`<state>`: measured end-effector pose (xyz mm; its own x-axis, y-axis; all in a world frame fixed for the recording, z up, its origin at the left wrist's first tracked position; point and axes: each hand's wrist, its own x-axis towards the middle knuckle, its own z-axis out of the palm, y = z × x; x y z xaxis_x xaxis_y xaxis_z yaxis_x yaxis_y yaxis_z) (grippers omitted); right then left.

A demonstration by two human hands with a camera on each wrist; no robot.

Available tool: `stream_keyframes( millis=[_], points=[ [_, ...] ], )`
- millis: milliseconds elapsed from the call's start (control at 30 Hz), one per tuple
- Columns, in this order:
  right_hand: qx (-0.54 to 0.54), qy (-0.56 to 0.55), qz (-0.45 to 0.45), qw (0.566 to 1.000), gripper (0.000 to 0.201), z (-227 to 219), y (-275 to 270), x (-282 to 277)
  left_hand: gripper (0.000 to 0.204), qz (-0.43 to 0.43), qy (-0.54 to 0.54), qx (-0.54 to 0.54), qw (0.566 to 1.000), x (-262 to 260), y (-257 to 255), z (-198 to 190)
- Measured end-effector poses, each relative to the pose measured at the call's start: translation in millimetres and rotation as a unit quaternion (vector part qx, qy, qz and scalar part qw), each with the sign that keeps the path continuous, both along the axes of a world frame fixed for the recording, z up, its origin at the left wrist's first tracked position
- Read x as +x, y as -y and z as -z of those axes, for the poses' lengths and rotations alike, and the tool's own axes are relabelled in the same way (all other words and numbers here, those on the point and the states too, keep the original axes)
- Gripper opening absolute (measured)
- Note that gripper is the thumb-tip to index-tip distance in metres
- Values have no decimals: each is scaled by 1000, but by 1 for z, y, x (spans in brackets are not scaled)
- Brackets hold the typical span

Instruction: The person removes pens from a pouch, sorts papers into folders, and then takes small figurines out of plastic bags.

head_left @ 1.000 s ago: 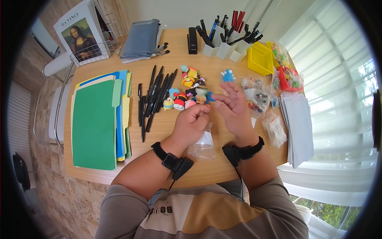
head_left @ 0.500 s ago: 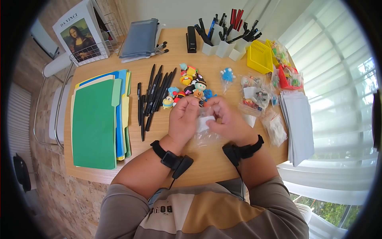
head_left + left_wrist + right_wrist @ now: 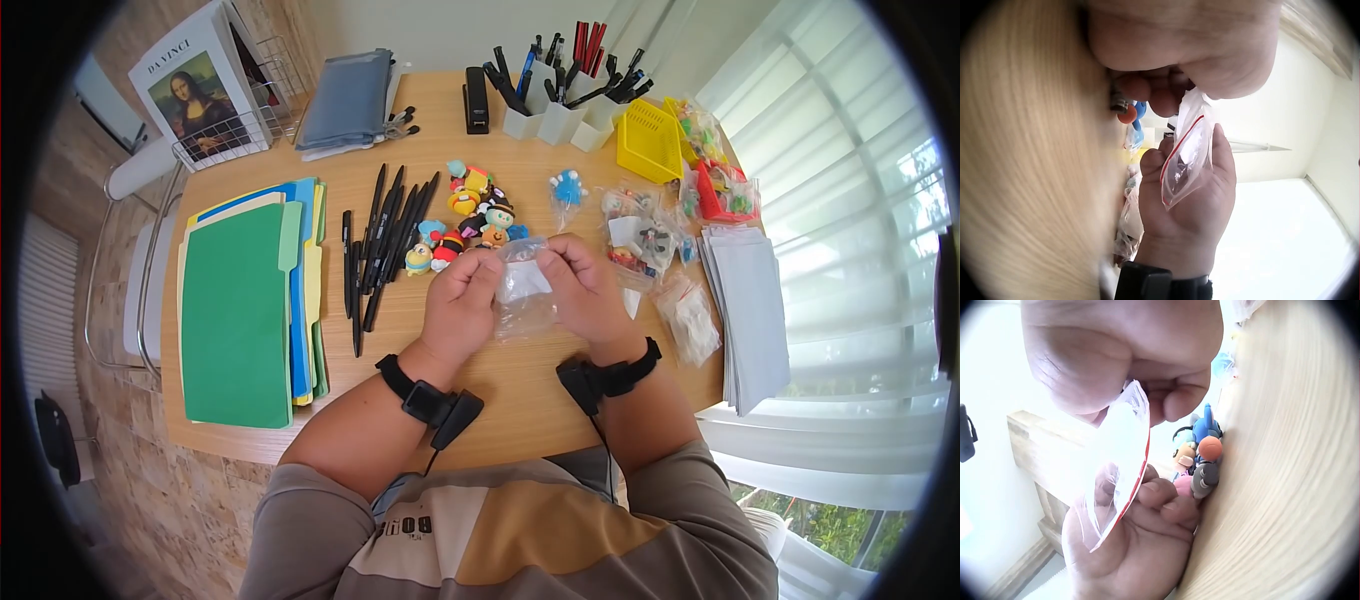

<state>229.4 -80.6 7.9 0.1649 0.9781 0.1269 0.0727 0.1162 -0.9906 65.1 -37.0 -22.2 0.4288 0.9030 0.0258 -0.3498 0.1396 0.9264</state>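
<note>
the left hand (image 3: pixel 461 305) has its fingers curled and pinches one side of a clear bag (image 3: pixel 522 318); the right hand (image 3: pixel 590 300), curled likewise, pinches the other side. the bag is stretched between the two hands, above the surface (image 3: pixel 520 410), its red strip (image 3: pixel 1179 143) running along the edge. just beyond the hands lies a cluster of small toys (image 3: pixel 497 222). black pens (image 3: pixel 388 235) lie beyond and left of the left hand; bagged toys (image 3: pixel 640 235) sit beyond and right of the right hand.
</note>
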Motion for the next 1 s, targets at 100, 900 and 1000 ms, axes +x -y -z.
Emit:
stream_keyframes(
  millis=[100, 900, 1000],
  points=[
    [18, 44, 14, 999, 13, 3, 0, 6, 24, -20, 0, -10, 1000, 0, 2, -4],
    [90, 17, 135, 987, 9, 2, -2, 0, 15, 61, -61, 56, 995, 0, 3, -9],
    [91, 9, 138, 986, 8, 1, -3, 0, 14, 82, -51, 41, 994, 0, 3, -4]
  ],
)
